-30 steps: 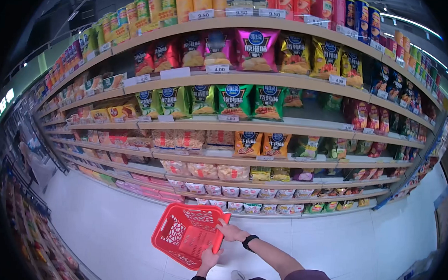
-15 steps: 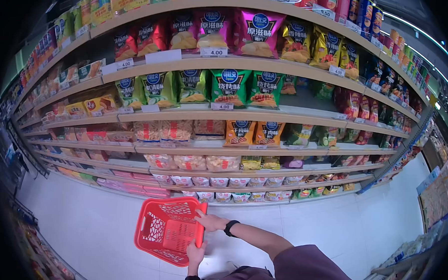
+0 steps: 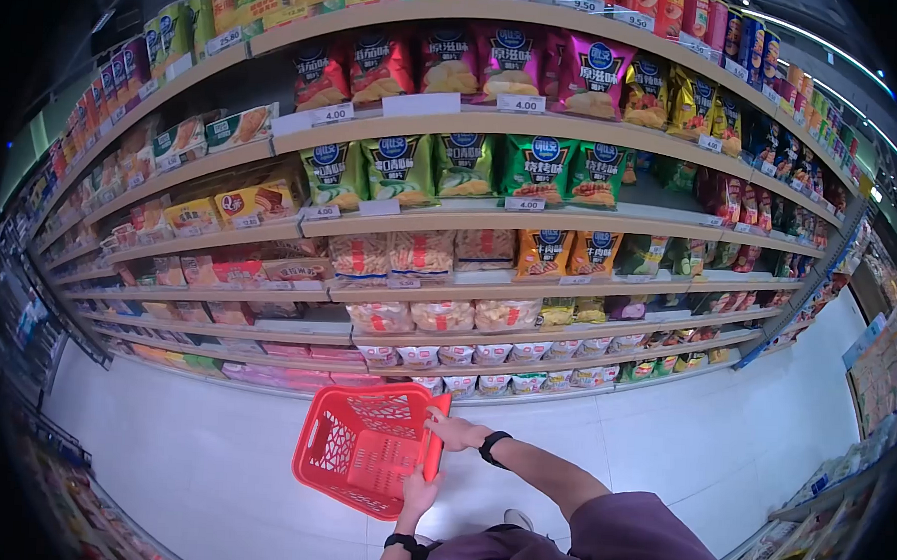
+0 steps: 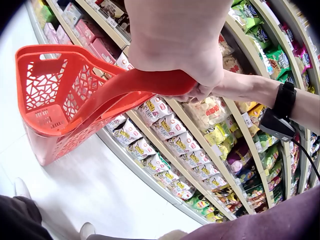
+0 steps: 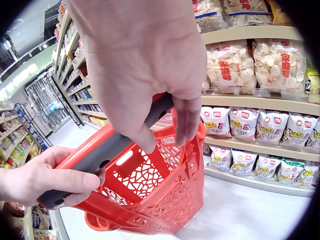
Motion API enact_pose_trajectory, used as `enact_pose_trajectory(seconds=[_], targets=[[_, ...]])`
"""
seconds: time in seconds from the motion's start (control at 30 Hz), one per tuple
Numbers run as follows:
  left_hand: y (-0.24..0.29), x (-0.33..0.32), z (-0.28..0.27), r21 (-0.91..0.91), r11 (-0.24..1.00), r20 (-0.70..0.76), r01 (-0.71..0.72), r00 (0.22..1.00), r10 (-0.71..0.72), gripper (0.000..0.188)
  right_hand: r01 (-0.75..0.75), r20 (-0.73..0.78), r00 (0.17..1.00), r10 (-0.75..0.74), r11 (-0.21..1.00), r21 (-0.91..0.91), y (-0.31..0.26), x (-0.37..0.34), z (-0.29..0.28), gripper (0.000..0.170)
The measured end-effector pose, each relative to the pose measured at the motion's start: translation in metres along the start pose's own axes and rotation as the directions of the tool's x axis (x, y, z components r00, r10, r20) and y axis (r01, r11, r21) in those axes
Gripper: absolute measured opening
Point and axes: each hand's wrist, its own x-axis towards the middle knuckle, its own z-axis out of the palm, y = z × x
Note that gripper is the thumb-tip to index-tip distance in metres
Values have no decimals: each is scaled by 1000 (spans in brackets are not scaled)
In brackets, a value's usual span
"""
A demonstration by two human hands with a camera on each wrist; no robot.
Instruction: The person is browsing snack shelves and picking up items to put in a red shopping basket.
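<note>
A red plastic basket [image 3: 366,457] with nothing in it hangs in front of the body, its handle toward the right side. The left hand [image 3: 420,493] grips the near end of the handle; in the right wrist view the left hand [image 5: 67,177] has its thumb over the grey underside. At the handle's far end is the right hand [image 3: 454,432], and in the right wrist view the fingers of the right hand [image 5: 145,75] curl over the grip. The left wrist view shows the red handle [image 4: 160,82] passing under the palm.
Long curved shelves [image 3: 451,218] carry snack bags, boxes and canisters. White snack bags [image 3: 492,385] line the lowest rows. Pale floor [image 3: 211,440] lies around the basket. More stocked shelving [image 3: 808,536] stands at the lower right, and a shoe [image 3: 519,520] shows below.
The head view has swung, first one way and then back, so the shelves now sit further right than half a second ago. Both hands stay on the basket's handle.
</note>
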Motion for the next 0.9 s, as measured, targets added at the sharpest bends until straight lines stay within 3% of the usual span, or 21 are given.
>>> enact_pose_trajectory(seconds=[0.03, 0.2, 0.27, 0.4, 0.5, 0.63, 0.7, 0.9], targets=[[-3, 1, -8, 25, 1000, 5, 4, 1000, -4, 55, -44, 64, 997, 42, 999, 29, -16, -2, -14, 62], [-32, 5, -38, 113, 993, 42, -44, 998, 40, 64, -56, 1, 998, 56, 998, 36, -37, 21, 7, 61], [-40, 4, -43, 141, 989, 29, -53, 998, 49, 63, -60, -39, 997, 62, 998, 35, -43, 26, 10, 60], [-51, 10, -46, 129, 988, 51, -89, 995, 83, 61, -117, 27, 993, 115, 988, 101, -54, 30, 1, 52], [-31, -2, -58, 71, 997, 43, -18, 999, 15, 52, -106, 18, 994, 105, 992, 71, -64, 26, -5, 49], [-30, -8, -62, 108, 993, 13, -39, 999, 37, 50, -115, 80, 991, 110, 992, 54, -69, 33, -3, 50], [-32, -3, -59, 89, 994, 14, -57, 998, 56, 63, -98, 76, 992, 97, 995, 15, -58, 42, 3, 50], [-31, 10, -61, 41, 999, -48, 24, 999, -22, 56, -7, 44, 999, 10, 998, -68, -28, 74, 19, 48]])
